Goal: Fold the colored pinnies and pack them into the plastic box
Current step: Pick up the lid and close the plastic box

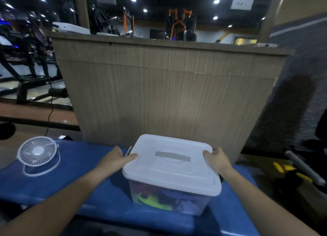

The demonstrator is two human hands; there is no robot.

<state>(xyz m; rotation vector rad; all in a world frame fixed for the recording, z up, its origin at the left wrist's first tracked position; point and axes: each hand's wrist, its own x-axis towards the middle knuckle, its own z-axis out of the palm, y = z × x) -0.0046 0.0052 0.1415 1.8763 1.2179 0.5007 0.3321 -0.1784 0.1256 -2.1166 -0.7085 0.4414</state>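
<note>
A clear plastic box (166, 198) stands on the blue mat, closed by a white lid (169, 166) with a grey handle strip. Through its front wall I see colored pinnies (154, 200), green, purple and blue, packed inside. My left hand (115, 158) grips the lid's left edge, thumb on top. My right hand (216, 158) grips the lid's right edge, fingers curled over the rim.
A small white desk fan (38, 153) sits on the blue mat (79, 165) to the left. A wooden counter panel (168, 94) rises just behind the box. Yellow and grey equipment (292, 170) lies on the floor at right. Gym machines stand far left.
</note>
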